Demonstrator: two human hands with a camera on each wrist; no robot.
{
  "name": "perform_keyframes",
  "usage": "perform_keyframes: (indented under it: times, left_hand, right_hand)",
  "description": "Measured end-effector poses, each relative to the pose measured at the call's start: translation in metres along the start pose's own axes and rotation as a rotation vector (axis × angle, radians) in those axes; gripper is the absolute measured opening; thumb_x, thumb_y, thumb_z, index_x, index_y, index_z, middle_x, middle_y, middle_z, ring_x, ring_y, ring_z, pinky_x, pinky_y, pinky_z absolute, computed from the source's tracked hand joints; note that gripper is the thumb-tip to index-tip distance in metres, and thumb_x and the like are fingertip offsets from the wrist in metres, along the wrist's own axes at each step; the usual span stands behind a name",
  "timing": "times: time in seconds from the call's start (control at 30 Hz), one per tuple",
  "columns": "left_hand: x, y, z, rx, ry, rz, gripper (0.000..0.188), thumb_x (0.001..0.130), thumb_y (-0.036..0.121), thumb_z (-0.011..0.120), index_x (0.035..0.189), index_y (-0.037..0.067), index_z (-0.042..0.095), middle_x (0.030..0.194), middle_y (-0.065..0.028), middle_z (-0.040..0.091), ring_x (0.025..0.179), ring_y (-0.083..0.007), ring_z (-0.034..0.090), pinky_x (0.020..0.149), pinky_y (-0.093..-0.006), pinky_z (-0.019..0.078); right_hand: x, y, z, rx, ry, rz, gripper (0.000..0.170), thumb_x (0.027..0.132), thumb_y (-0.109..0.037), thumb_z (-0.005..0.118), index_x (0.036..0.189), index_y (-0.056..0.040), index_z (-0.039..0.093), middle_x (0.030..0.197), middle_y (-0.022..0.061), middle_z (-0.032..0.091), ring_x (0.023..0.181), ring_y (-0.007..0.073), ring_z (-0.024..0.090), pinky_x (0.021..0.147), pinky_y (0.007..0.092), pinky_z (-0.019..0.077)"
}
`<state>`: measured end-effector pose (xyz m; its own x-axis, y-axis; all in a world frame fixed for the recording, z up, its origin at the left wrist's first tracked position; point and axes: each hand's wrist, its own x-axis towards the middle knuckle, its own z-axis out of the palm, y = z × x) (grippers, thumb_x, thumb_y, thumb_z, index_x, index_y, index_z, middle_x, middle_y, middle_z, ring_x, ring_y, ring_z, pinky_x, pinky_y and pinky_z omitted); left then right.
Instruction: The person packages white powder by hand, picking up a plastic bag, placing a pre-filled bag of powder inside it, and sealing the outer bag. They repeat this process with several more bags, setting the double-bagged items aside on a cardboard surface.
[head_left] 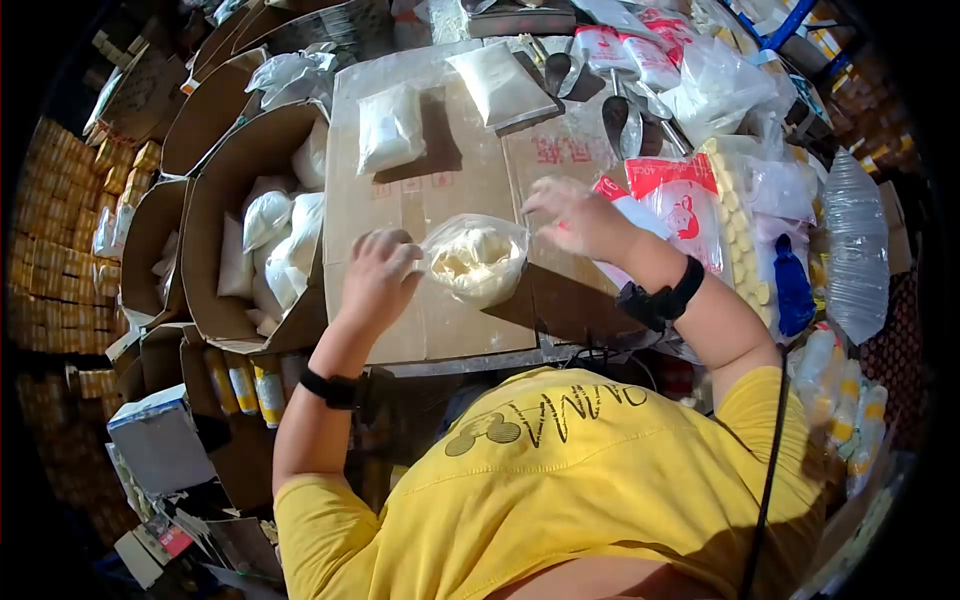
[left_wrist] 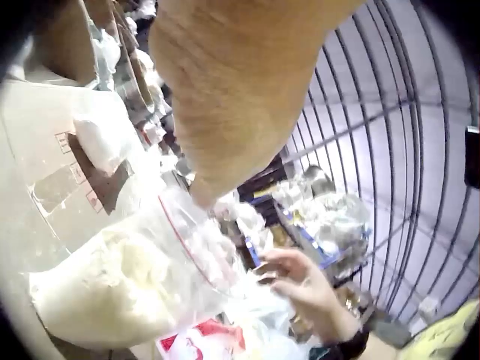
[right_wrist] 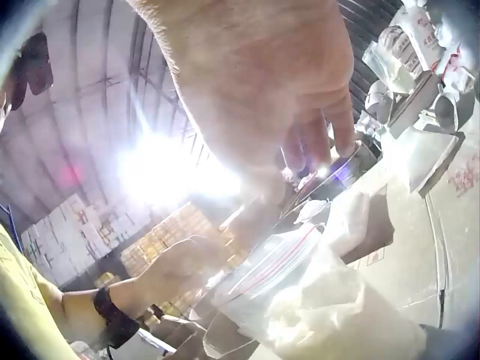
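Note:
A clear plastic bag (head_left: pixel 476 262) of pale, cream-coloured powder stands open-mouthed on the cardboard. At its left rim, my left hand (head_left: pixel 382 276) has bent fingers that appear to pinch the edge; the contact is partly hidden. The left wrist view shows the bag (left_wrist: pixel 112 289) below that hand (left_wrist: pixel 232 90), with a red line along its mouth. My right hand (head_left: pixel 582 220), somewhat blurred, is raised just right of the bag, fingers loosely bent and apart, holding nothing visible. In the right wrist view, this hand (right_wrist: pixel 262 90) hangs above the bag (right_wrist: pixel 330 315).
Two filled bags, one white (head_left: pixel 390 128) and one flatter (head_left: pixel 502 86), lie farther back. Metal scoops (head_left: pixel 616 122) and red-and-white packages (head_left: pixel 680 195) are at the right. Cardboard boxes (head_left: pixel 215 225) with white bags stand at the left.

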<state>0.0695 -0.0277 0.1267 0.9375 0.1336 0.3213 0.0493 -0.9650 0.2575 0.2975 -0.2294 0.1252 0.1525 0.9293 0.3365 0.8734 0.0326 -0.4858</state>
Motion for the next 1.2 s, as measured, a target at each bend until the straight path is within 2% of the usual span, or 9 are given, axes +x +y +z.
perform_keyframes:
  times: [0.1, 0.43, 0.53, 0.73, 0.83, 0.87, 1.0, 1.1, 1.2]
  left_hand:
    - [-0.021, -0.009, 0.012, -0.218, -0.081, -0.134, 0.031, 0.061, 0.011, 0.071, 0.088, 0.011, 0.058, 0.1, -0.005, 0.054, 0.102, -0.0297, 0.048, 0.092, -0.0386, 0.037]
    - [-0.006, -0.012, 0.03, 0.014, -0.066, 0.118, 0.007, 0.073, 0.013, 0.059, 0.078, 0.009, 0.058, 0.078, -0.0038, 0.056, 0.081, -0.0223, 0.055, 0.075, -0.0343, 0.043]
    - [-0.005, -0.013, 0.03, 0.006, -0.064, 0.161, 0.007, 0.073, 0.013, 0.06, 0.077, 0.008, 0.057, 0.079, -0.004, 0.056, 0.081, -0.0227, 0.055, 0.075, -0.0345, 0.0432]
    - [-0.005, -0.016, 0.028, 0.038, -0.096, 0.182, 0.009, 0.072, 0.013, 0.063, 0.076, 0.008, 0.056, 0.08, -0.0042, 0.057, 0.081, -0.0235, 0.055, 0.075, -0.0347, 0.0434]
    - [-0.014, -0.021, 0.029, 0.038, -0.092, 0.134, 0.009, 0.072, 0.013, 0.062, 0.075, 0.009, 0.056, 0.08, -0.0036, 0.057, 0.081, -0.023, 0.055, 0.076, -0.0346, 0.043]
    - [-0.014, -0.02, 0.028, 0.027, -0.082, 0.133, 0.009, 0.072, 0.013, 0.062, 0.075, 0.009, 0.056, 0.079, -0.0035, 0.057, 0.081, -0.0229, 0.055, 0.076, -0.0345, 0.0429]
    - [-0.01, -0.022, 0.025, 0.012, -0.105, 0.147, 0.009, 0.073, 0.014, 0.062, 0.075, 0.009, 0.056, 0.08, -0.0034, 0.057, 0.081, -0.0225, 0.055, 0.075, -0.034, 0.0426]
    - [-0.016, -0.027, 0.019, 0.001, -0.153, 0.14, 0.008, 0.072, 0.011, 0.063, 0.075, 0.008, 0.056, 0.079, -0.0046, 0.058, 0.082, -0.0246, 0.055, 0.077, -0.0359, 0.0425]
    - [-0.039, -0.039, 0.026, -0.241, -0.117, -0.109, 0.029, 0.068, 0.01, 0.069, 0.094, 0.008, 0.056, 0.096, -0.0083, 0.057, 0.096, -0.0263, 0.053, 0.086, -0.0379, 0.0411]
  right_hand:
    - [-0.008, 0.002, 0.019, -0.114, -0.089, -0.139, 0.013, 0.069, -0.008, 0.06, 0.081, -0.0085, 0.057, 0.085, 0.0076, 0.056, 0.086, 0.0291, 0.054, 0.076, 0.0391, 0.0443]
    - [0.007, 0.017, 0.027, -0.245, -0.156, -0.177, 0.01, 0.075, -0.013, 0.05, 0.079, -0.0083, 0.057, 0.071, 0.0086, 0.056, 0.074, 0.0291, 0.057, 0.067, 0.0388, 0.0458]
    - [0.018, -0.001, 0.03, -0.196, -0.071, 0.017, 0.016, 0.073, -0.015, 0.061, 0.086, -0.0055, 0.055, 0.073, 0.0097, 0.056, 0.074, 0.0308, 0.056, 0.066, 0.0399, 0.0459]
    - [0.041, 0.025, 0.052, -0.307, -0.203, 0.307, 0.015, 0.082, -0.017, 0.048, 0.092, -0.0109, 0.057, 0.079, 0.0126, 0.061, 0.075, 0.0339, 0.06, 0.062, 0.0425, 0.0475]
    - [0.031, 0.024, 0.022, -0.07, 0.012, 0.205, 0.015, 0.079, -0.018, 0.056, 0.093, -0.0103, 0.057, 0.078, 0.0119, 0.06, 0.074, 0.0326, 0.059, 0.066, 0.0406, 0.0474]
    - [0.026, 0.016, 0.02, -0.075, -0.013, 0.04, 0.015, 0.079, -0.021, 0.056, 0.088, -0.0093, 0.056, 0.073, 0.0118, 0.059, 0.071, 0.0325, 0.059, 0.063, 0.041, 0.0473]
    - [0.022, 0.013, 0.017, -0.407, -0.65, -0.032, 0.012, 0.076, -0.022, 0.056, 0.08, -0.0104, 0.058, 0.076, 0.0126, 0.06, 0.074, 0.0323, 0.059, 0.061, 0.0427, 0.0465]
    - [0.012, 0.025, -0.002, -0.295, -0.281, 0.057, 0.014, 0.075, -0.021, 0.055, 0.072, -0.0083, 0.057, 0.074, 0.0124, 0.06, 0.076, 0.0322, 0.059, 0.062, 0.043, 0.0456]
    - [0.0, 0.017, -0.014, 0.045, -0.279, 0.333, 0.036, 0.068, -0.014, 0.066, 0.101, -0.0074, 0.054, 0.1, 0.0135, 0.056, 0.096, 0.0299, 0.054, 0.082, 0.0382, 0.0429]
